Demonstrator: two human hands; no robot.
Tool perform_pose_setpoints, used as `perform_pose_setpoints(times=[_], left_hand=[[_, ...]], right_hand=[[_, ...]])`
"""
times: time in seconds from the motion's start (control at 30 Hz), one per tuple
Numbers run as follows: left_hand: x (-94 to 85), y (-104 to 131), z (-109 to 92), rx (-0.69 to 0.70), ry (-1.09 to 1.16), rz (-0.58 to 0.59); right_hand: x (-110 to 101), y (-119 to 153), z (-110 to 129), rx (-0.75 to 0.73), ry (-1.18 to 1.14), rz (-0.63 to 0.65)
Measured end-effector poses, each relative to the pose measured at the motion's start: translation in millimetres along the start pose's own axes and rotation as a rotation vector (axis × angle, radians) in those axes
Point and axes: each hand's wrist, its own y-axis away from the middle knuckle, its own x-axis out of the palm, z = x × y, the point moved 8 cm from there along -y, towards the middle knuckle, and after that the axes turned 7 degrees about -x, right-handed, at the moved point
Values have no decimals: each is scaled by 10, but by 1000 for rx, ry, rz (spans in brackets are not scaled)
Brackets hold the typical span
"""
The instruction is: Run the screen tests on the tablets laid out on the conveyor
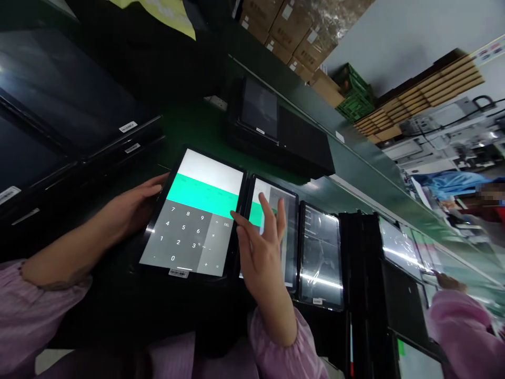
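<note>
A tablet (189,237) with a calculator on its screen lies tilted in front of me, keypad below a bright green band. At its left edge my left hand (136,205) grips it, with some fingers hidden behind the frame. My right hand (262,252) hovers over the tablet's right side, fingers spread, its index fingertip at the edge of the green band near the DEL key. I cannot tell whether that fingertip touches the glass. Partly behind the right hand is a second lit tablet (290,237), and beside it a third tablet (321,255) with a dark, reflective screen.
Stacked dark tablets (71,95) fill the left side. Another tablet (259,108) rests on a black box (303,142) further back. More tablets (400,247) lie at the right, near a co-worker's pink sleeve (461,326). Cartons (292,31) and a green crate (355,92) stand beyond the bench.
</note>
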Motion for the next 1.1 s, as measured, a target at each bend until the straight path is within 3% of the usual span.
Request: perform_pose_setpoints(times=[0.2, 0.4, 0.57, 0.77, 1.0, 1.1], left_hand=[[-102, 54, 105, -75, -97, 70], [-56, 115, 124, -66, -47, 88], [13, 184, 38, -16, -99, 72], [-2, 170, 48, 1, -174, 72], [42, 177, 51, 8, -209, 94], [76, 159, 44, 20, -263, 97]], right_hand=[[272, -184, 142, -11, 59, 102], [184, -156, 16, 75, 70, -12], [256, -197, 150, 2, 42, 48], [158, -157, 66, 59, 31, -18], [301, -190, 531, -165, -80, 135], [281, -194, 508, -148, -84, 111]])
